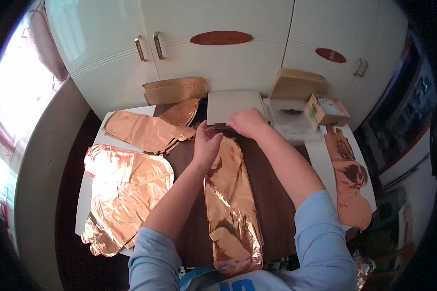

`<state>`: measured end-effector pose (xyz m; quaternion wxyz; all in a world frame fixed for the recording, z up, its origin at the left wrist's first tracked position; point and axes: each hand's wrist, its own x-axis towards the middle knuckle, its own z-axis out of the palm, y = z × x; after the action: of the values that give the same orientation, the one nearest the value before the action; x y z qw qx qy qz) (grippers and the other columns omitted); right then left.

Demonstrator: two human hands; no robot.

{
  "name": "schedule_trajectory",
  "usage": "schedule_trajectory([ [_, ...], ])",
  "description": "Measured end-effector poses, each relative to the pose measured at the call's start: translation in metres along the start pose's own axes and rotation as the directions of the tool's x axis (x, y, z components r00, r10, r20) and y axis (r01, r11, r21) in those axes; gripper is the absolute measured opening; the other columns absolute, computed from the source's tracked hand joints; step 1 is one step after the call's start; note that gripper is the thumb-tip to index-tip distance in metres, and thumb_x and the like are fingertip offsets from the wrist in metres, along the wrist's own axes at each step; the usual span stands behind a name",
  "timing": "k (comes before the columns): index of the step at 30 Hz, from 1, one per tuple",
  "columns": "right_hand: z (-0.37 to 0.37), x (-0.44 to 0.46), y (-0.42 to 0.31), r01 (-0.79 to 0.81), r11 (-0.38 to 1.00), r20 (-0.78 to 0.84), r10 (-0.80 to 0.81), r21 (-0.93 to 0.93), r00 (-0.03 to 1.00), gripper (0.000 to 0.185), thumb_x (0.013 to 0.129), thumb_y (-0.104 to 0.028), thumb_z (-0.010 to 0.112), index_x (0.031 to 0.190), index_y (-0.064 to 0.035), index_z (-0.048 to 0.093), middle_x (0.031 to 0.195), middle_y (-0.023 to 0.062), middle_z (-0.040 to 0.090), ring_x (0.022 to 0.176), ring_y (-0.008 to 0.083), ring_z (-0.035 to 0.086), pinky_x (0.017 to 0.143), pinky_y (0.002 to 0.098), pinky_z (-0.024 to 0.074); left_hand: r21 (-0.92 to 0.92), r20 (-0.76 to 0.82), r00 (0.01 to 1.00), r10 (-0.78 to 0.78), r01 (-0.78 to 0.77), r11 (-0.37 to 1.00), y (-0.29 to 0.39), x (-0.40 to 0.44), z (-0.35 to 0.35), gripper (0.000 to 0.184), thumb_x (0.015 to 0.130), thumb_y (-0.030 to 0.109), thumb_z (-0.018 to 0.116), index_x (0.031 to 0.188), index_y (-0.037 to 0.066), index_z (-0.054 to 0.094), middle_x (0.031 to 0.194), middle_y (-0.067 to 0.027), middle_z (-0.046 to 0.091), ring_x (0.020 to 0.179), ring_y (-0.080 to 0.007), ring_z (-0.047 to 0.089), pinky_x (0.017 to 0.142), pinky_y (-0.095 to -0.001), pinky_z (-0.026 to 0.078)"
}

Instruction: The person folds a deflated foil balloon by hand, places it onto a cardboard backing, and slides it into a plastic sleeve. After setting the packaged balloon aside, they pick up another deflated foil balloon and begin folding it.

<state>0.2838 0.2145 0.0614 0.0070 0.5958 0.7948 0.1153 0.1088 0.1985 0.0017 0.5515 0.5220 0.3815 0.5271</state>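
Head camera: where is the long foil (pixel 230 194) lying?

It is lying along the middle of the table (pixel 279 208), reaching to the near edge.

And how are the fingers looking?

The left hand (pixel 208 147) is showing thumb and fingers apart at the foil's far end. The right hand (pixel 248 122) is bending its fingers beside the pale box (pixel 232 105) near the far edge; if they are holding something, I cannot tell.
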Motion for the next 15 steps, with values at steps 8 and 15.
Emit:
schedule_trajectory([
  [8,0.002,-0.005,-0.001,-0.017,1.000,-0.008,0.017,-0.003,1.000,0.039,0.095,-0.044,0.056,0.101,-0.0087,0.070,0.090,0.0115,0.073,0.088,0.0306,0.071,0.076,0.0463,0.0544,-0.041,-0.018,1.000,-0.025,0.024,0.999,0.011,0.006,0.007,0.079,0.090,0.009,0.064,0.152,0.000,0.016,0.143,-0.0193,0.046,0.117,-0.0226,0.054,0.096,-0.0343,0.046],
  [15,0.000,-0.003,-0.006,-0.152,0.988,-0.101,0.155,0.034,0.983,0.028,0.094,-0.032,0.053,0.094,-0.0092,0.069,0.092,0.0147,0.072,0.089,0.0313,0.071,0.075,0.0481,0.0537,-0.179,0.174,0.980,-0.099,0.130,0.975,0.052,0.012,0.018,0.085,0.090,0.010,0.062,0.155,0.003,0.009,0.153,-0.0205,0.036,0.122,-0.0233,0.053,0.094,-0.0326,0.046],
])
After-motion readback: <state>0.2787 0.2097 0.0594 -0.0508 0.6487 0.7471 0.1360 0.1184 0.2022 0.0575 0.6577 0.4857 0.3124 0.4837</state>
